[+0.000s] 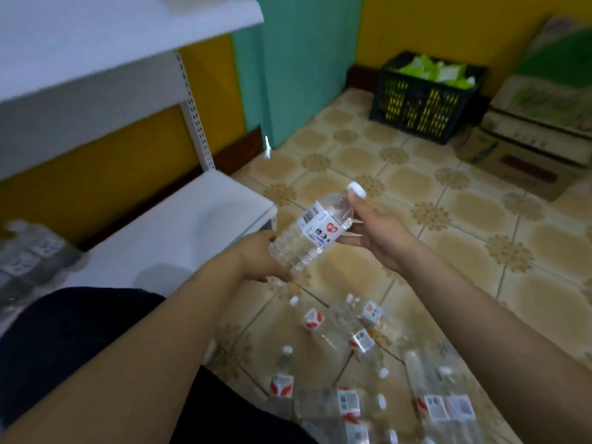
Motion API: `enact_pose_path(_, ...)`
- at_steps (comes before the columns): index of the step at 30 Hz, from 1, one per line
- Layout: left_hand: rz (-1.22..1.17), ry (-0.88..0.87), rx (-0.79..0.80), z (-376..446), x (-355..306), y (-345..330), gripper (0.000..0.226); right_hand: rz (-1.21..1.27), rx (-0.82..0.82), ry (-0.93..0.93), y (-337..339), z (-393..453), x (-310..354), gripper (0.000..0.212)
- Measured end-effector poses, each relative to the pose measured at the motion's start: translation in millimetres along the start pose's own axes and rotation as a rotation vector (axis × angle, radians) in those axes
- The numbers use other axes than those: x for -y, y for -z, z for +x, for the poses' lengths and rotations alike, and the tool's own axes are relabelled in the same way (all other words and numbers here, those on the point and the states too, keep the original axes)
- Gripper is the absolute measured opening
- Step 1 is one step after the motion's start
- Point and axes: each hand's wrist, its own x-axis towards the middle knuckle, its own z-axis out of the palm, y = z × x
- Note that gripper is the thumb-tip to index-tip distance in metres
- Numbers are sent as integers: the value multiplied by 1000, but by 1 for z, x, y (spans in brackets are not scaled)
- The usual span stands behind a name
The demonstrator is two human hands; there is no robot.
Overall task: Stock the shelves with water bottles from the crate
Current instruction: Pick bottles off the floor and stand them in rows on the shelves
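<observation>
A clear water bottle (312, 233) with a white cap and a red-and-white label is tilted in the air just past the corner of the white bottom shelf (192, 225). My left hand (261, 259) grips its base from below. My right hand (381, 233) holds its upper part, with the thumb by the neck and the fingers behind the label. Several more bottles (355, 366) lie loose on the tiled floor below my arms. Blurred bottles (28, 254) stand at the left end of the bottom shelf. The white upper shelf (96, 59) hangs above.
A black crate (419, 100) with green packs stands by the far wall. Stacked cardboard boxes (531, 136) are at the right. A teal panel (298, 59) rises behind the shelf upright (195, 113). My dark-clothed knee (64, 341) is at the lower left.
</observation>
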Motion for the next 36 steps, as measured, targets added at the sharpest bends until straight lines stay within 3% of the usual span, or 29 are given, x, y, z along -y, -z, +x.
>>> enact_pose_path(2,58,-28,-106,-22,1,35,82,-34,51,49,-25,-4,31,41)
enact_pose_path(8,85,-39,-368,-91,30,127,78,-126,220,176,-121,-5,100,32)
enact_pose_path(11,22,-12,-458,-121,64,168,70,-158,323,214,-177,-6,113,33)
enact_pose_path(15,9,71,-569,-157,123,205,80,-165,452,188,-254,-7,110,30)
enact_pose_path(20,-142,197,-630,-194,207,208,92,-281,581,161,-352,-11,85,33)
enact_pose_path(27,-420,269,-648,-206,316,181,69,-608,707,243,-479,-26,32,26)
enact_pose_path(30,-389,304,-589,-207,350,176,60,-762,775,284,-527,-29,10,25)
enact_pose_path(34,-309,411,-541,-223,404,185,71,-878,862,328,-588,-28,-26,5)
enact_pose_path(36,-275,454,-534,-231,433,196,75,-916,888,381,-615,-25,-45,8)
